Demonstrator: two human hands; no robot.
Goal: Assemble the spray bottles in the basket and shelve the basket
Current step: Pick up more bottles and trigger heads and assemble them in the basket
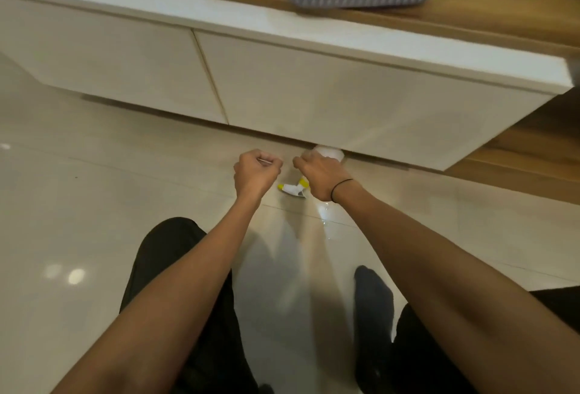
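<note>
White plastic spray bottle [329, 152]: on floor at cabinet foot, under right hand [320, 174], fingers gripping it. Yellow-white trigger head [293, 189]: just nearer, between hands. Left hand [255, 170]: fisted, contents unclear.

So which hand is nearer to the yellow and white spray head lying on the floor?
Right. The right hand is directly over the spray head, partly covering it while holding a white bottle. The left hand is a closed fist off to its left, apart.
</note>
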